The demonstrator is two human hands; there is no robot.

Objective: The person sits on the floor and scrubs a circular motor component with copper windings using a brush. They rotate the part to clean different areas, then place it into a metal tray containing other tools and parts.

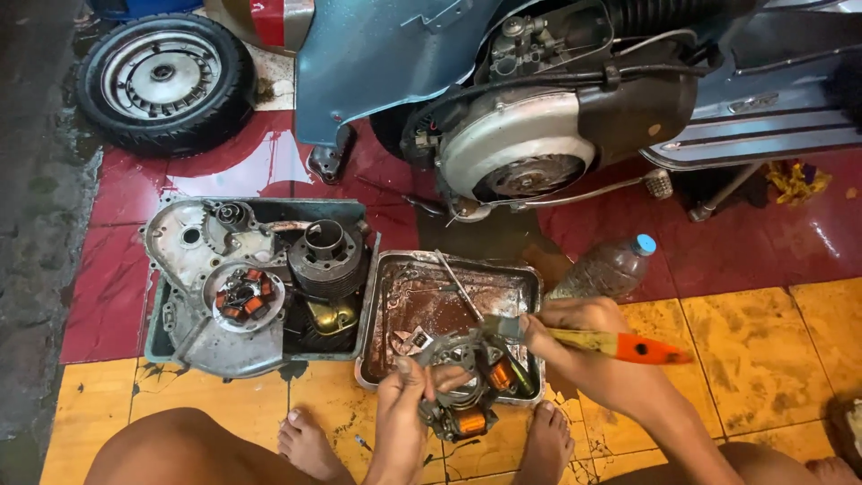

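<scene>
Orange-handled brush (pixel 620 344) is gripped in the right hand (pixel 579 328), bristle end down on the coil plate (pixel 467 382), a round metal part with copper-orange coils that the left hand (pixel 404 395) clasps from below. Plate is held just above the near edge of a greasy metal tray (pixel 530 278) on the tiled floor (pixel 745 359), between the person's bare feet. Second tray (pixel 157 341) to the left holds a grey engine cover (pixel 184 247), a cylinder (pixel 325 256) and another coil plate (pixel 242 295). Plastic bottle (pixel 611 268) lies just right of the near tray; scooter engine (pixel 521 153) stands behind, loose wheel (pixel 162 76) far left. Judgement: brushing goes best with the plate kept over the tray so drips land there, left grip firm on the rim, short light strokes around the coils so the fine wires aren't snagged, turning the plate to reach each gap.
</scene>
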